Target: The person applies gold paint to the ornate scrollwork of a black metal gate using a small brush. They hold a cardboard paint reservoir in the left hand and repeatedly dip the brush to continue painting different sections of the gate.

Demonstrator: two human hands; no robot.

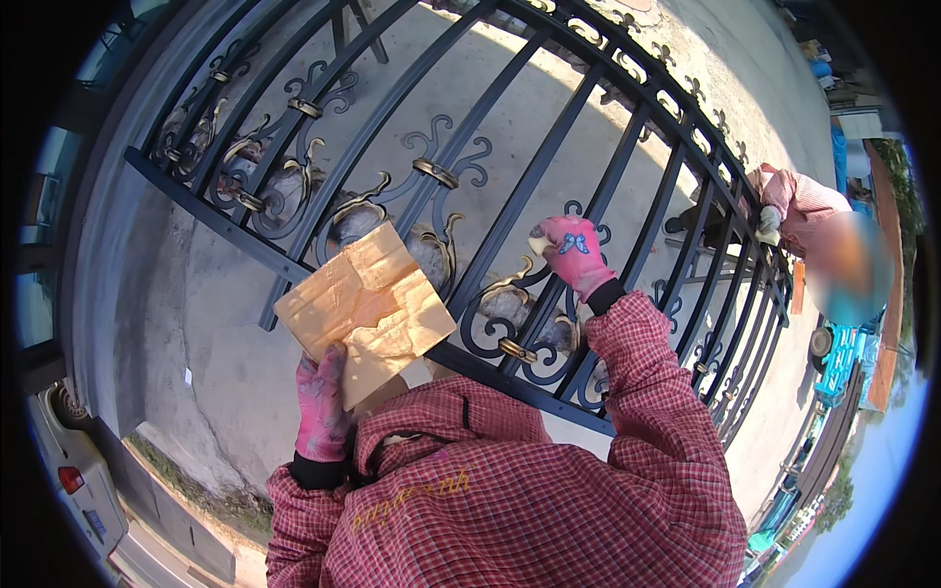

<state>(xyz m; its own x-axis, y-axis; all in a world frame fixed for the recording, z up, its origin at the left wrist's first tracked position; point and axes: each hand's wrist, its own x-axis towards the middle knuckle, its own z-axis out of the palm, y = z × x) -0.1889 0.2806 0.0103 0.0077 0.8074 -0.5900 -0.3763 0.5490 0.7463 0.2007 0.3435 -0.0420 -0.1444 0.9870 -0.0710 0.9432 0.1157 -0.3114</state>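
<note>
In a pink glove, my left hand [321, 404] is closed on the lower edge of a piece of cardboard [365, 302]. Gold-coloured smears cover the cardboard, which is tilted over the near rail. My right hand [574, 257], gloved in pink with a blue butterfly mark, is closed on a small pale pad [538, 243]; most of the pad is hidden by the fingers. Beneath both hands lies a black metal railing panel [510, 211] with scrolls and leaf shapes. Several collars, such as the gold-tinted collar [435, 173], and leaf edges show gold on the black.
Another person [804, 211] in a red checked sleeve leans over the panel's far right end, a gloved hand [769, 220] at the bars. Stand legs [358, 34] show under the panel. A white vehicle [83, 480] is at lower left. Blue crates [838, 363] stand at the right.
</note>
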